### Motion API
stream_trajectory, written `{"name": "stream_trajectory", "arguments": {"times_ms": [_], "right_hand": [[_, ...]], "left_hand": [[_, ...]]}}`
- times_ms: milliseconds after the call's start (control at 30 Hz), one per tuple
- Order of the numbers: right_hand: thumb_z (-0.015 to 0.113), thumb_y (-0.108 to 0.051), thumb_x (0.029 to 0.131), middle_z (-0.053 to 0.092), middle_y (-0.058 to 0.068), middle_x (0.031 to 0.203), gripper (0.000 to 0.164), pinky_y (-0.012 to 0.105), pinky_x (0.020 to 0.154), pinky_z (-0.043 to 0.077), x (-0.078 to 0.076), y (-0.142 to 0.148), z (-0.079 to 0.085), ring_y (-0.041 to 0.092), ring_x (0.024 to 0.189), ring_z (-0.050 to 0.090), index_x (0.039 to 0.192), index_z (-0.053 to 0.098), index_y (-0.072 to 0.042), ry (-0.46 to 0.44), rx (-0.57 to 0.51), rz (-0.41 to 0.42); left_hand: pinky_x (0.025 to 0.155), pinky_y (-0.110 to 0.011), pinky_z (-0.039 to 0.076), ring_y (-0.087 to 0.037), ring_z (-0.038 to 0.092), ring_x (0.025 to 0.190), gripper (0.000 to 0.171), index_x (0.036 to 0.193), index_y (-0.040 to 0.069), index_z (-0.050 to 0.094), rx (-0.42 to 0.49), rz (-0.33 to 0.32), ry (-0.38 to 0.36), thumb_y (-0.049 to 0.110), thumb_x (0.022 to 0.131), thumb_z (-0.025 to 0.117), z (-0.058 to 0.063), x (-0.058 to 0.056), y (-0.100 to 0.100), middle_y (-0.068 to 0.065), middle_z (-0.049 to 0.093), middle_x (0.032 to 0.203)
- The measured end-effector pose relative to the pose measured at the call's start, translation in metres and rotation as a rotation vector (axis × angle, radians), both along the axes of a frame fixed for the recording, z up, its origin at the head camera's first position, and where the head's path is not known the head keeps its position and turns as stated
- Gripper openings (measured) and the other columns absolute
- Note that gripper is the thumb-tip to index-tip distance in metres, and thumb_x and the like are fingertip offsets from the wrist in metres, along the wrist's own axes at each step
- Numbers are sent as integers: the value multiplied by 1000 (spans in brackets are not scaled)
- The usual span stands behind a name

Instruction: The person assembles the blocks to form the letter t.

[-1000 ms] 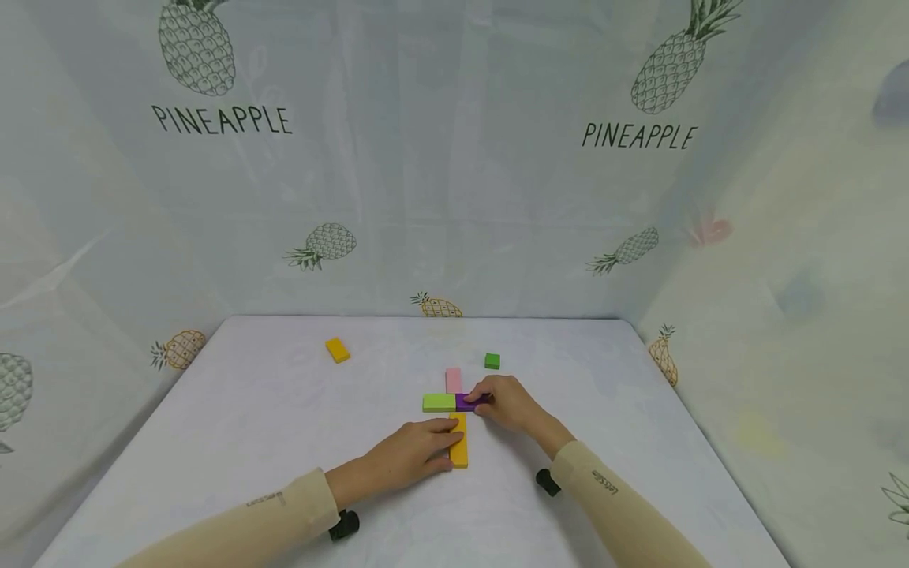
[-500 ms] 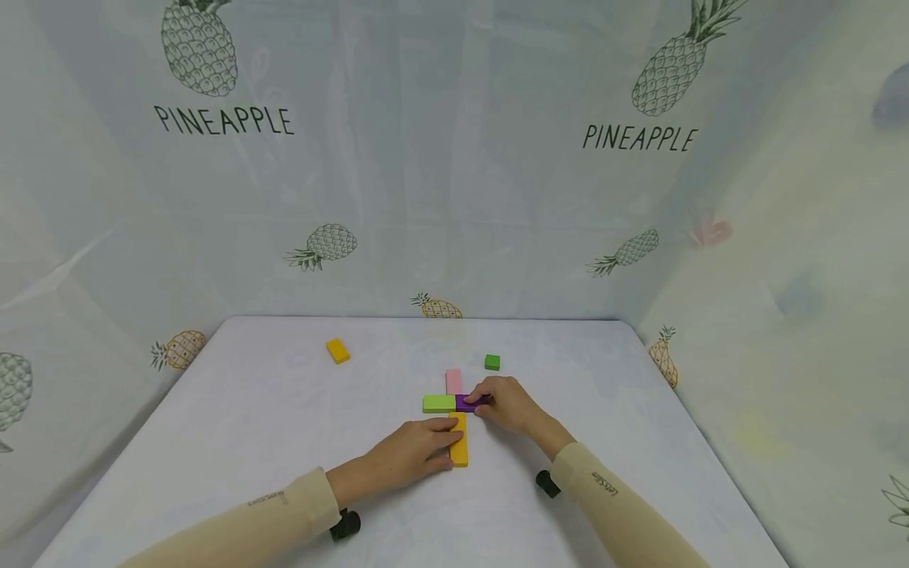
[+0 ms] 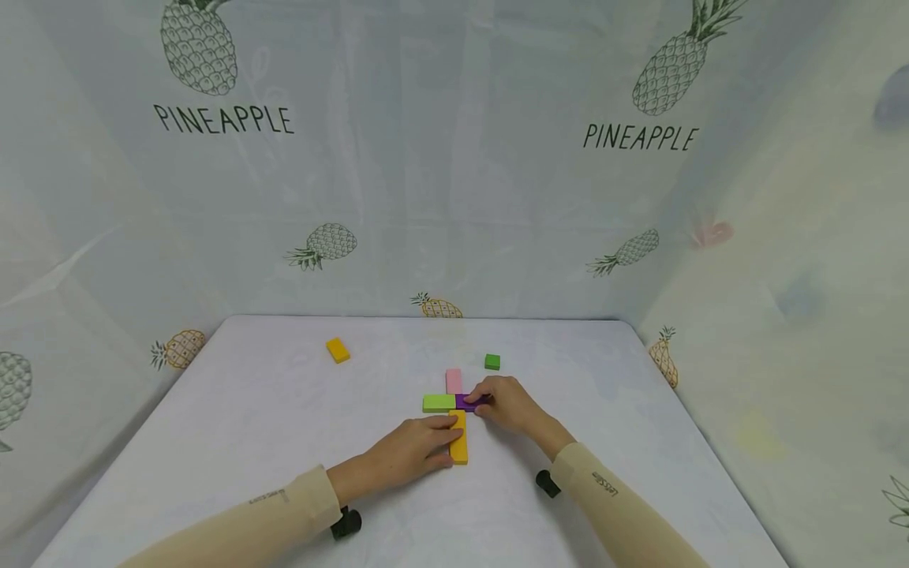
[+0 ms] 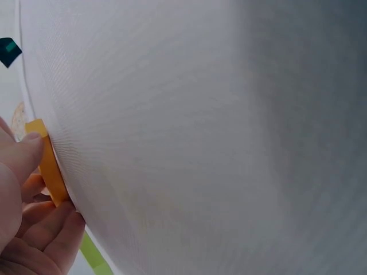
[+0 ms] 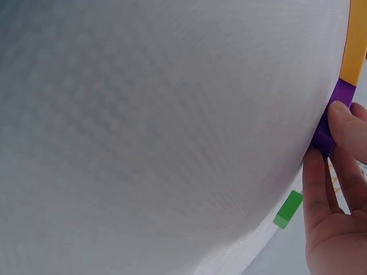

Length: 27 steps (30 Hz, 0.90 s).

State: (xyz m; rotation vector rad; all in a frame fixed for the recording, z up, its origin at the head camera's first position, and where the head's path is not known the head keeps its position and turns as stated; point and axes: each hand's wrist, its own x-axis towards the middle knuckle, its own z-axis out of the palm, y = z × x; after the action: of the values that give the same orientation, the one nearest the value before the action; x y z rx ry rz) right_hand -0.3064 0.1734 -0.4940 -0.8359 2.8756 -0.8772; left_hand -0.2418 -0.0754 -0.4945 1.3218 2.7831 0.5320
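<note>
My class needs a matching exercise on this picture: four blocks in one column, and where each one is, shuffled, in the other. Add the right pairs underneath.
Blocks
1. Pink block
2. Purple block
3. Long yellow block
4. Short yellow block

Places
A. Held by the left hand
B. Lying alone towards the far left of the table
C. Just beyond where the light green block meets another block
D. Held by the right hand

Pairs: 1-C, 2-D, 3-A, 4-B

The long yellow block (image 3: 460, 448) and purple block (image 5: 324, 135) are looking smooth, the table (image 3: 234, 410) matt, the sleeves (image 3: 625, 513) cloth-like, the backdrop sheet (image 3: 440, 173) faintly glossy, plastic-like.
</note>
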Motion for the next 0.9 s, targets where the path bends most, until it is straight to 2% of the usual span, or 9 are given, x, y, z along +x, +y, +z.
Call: {"name": "stream_trajectory", "arguments": {"times_ms": [900], "right_hand": [[77,-2,96,76,6,113,19,44,100,59,0,-2,2,21,105,68,112,82,-11,-26,8,-25]], "left_hand": [[112,-40,52,-22,57,142,49,145,9,66,0,20,1,28,101,76,-4,-2,0,-11,60,153]]}}
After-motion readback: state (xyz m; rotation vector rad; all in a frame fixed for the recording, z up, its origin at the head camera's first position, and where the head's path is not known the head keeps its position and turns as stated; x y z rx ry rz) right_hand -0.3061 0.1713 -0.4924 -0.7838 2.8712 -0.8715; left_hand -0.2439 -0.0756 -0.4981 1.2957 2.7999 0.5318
